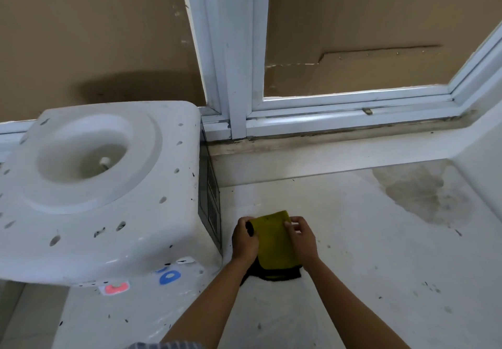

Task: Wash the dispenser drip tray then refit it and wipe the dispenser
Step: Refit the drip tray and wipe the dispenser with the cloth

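Both my hands, left (pixel 244 240) and right (pixel 301 240), pinch the yellow cloth (pixel 274 240) right of the dispenser (pixel 103 185); wiping apparently remains, tray unseen.

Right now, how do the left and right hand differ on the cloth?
The left hand grips the left edge of the yellow cloth, fingers curled round a dark fold at its top corner; the right hand pinches the right edge near the top with its fingertips. The left hand sits nearer the white dispenser; the right hand is on the far side from it. Both hold the same cloth.
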A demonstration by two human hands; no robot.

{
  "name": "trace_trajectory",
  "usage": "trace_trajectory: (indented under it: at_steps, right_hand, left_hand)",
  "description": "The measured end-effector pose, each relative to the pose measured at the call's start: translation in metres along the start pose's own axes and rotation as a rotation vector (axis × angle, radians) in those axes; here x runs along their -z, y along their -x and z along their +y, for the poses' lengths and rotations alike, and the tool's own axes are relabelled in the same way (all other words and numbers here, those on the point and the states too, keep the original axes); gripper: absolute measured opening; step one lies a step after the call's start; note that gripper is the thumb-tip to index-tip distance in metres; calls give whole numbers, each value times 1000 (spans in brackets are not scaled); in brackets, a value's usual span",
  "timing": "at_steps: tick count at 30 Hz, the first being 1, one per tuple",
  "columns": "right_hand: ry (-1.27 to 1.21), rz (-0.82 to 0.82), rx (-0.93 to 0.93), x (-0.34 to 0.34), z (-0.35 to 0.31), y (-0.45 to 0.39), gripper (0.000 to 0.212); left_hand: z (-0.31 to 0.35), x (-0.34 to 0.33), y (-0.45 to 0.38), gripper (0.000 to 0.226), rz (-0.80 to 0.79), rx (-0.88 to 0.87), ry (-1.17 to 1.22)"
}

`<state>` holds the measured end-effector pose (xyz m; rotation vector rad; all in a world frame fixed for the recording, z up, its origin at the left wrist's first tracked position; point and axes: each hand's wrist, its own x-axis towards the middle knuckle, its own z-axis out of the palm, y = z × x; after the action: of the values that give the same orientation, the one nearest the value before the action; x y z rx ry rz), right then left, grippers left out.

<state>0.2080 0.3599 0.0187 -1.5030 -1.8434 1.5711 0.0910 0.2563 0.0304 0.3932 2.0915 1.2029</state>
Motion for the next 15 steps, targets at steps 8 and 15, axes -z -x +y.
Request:
trace_trajectory:
  at_steps: [8, 15]
  right_hand:
    - [363, 20, 198, -10, 15, 5, 35]
    - [427, 68, 286, -29, 20, 68, 35]
  left_hand:
    - [-15, 4, 10, 49, 60, -234, -326]
    - [-43, 29, 59, 30, -109, -297, -271]
